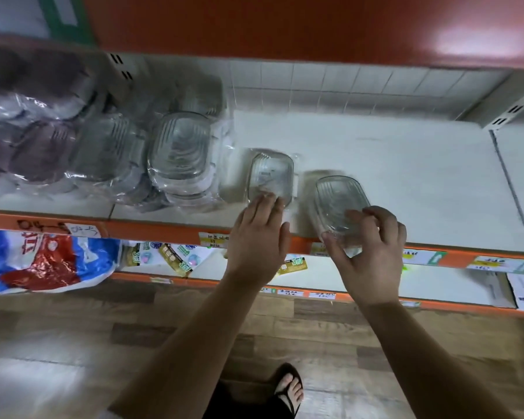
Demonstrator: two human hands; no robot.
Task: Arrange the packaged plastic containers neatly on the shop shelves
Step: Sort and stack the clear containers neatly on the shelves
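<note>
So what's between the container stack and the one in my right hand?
Head view: a packaged container under the left hand; right hand grips the other container.

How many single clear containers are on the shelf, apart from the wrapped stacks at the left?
2. The left container lies flat, touched by the left hand. The right container is gripped by the right hand at the front edge of the shelf. The stacks may hide more.

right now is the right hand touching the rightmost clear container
Touching. In the head view the right hand curls fingers and thumb round the near end of the rightmost clear container.
</note>
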